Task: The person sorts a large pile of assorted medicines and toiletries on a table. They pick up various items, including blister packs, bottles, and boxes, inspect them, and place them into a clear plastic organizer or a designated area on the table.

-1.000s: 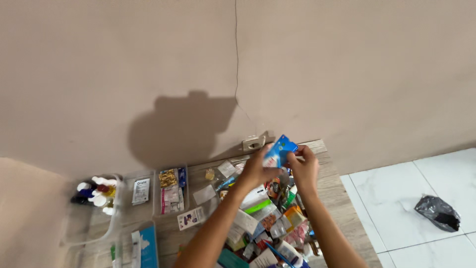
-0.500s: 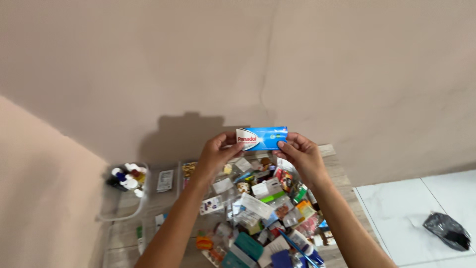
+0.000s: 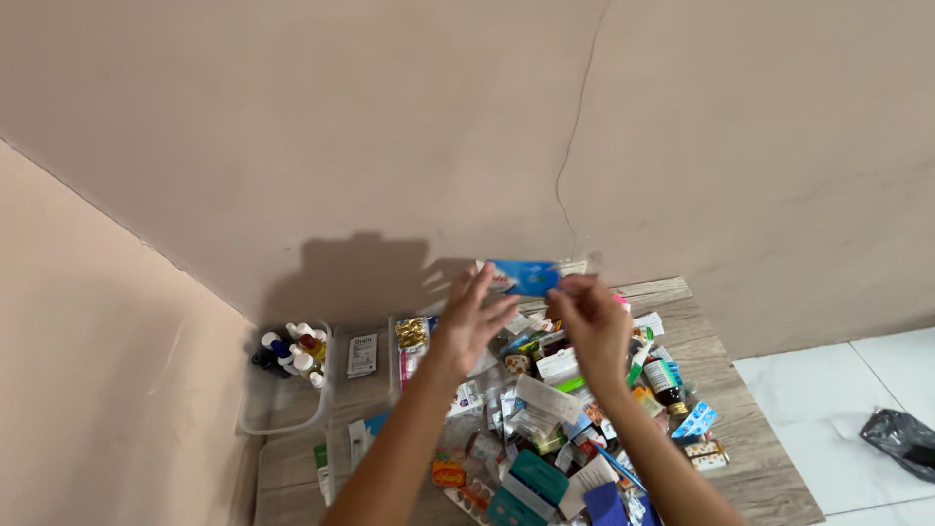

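Note:
A small blue and white medicine box (image 3: 527,277) is held up in front of the wall, above a wooden table (image 3: 750,438). My right hand (image 3: 590,319) pinches the box's right end. My left hand (image 3: 471,318) is just left of the box with its fingers spread; both hands are motion-blurred. Below them lies a heap of medicine packs (image 3: 545,409): blister strips, sachets and small boxes.
A clear plastic bin (image 3: 255,409) at the left holds several small bottles (image 3: 290,349). Beside it are clear trays with a white sachet (image 3: 362,356) and gold blister strips (image 3: 410,333). A brown bottle (image 3: 666,379) lies at the right. A black bag (image 3: 902,439) is on the white tiled floor.
My left hand has let go of the box's left end and spread its fingers. The right hand keeps the box. The view has shifted, so the table appears further right.

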